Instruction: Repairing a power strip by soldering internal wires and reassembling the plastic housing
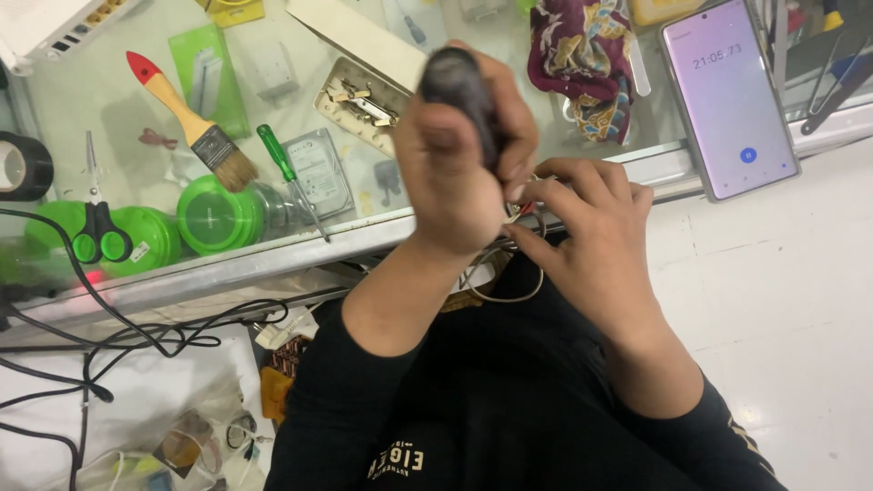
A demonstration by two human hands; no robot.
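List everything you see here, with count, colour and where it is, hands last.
paintbrush: 1, wooden handle with red tip, on glass counter, left
screwdriver: 1, green handle, counter centre-left
hard drive: 1, silver, beside screwdriver
scissors: 1, black handles, counter left
green lids: about 3, green, under the glass, left
tape roll: 1, black, far left edge
parts tray: 1, beige, holding metal bits, counter centre
cloth: 1, maroon patterned, counter top right
phone: 1, lilac screen lit, counter right
cables: several, black, lower left
wire loop: thin, grey, below hands
left hand: grips a dark tool handle
right hand: fingers pinch small wires by the tool's tip
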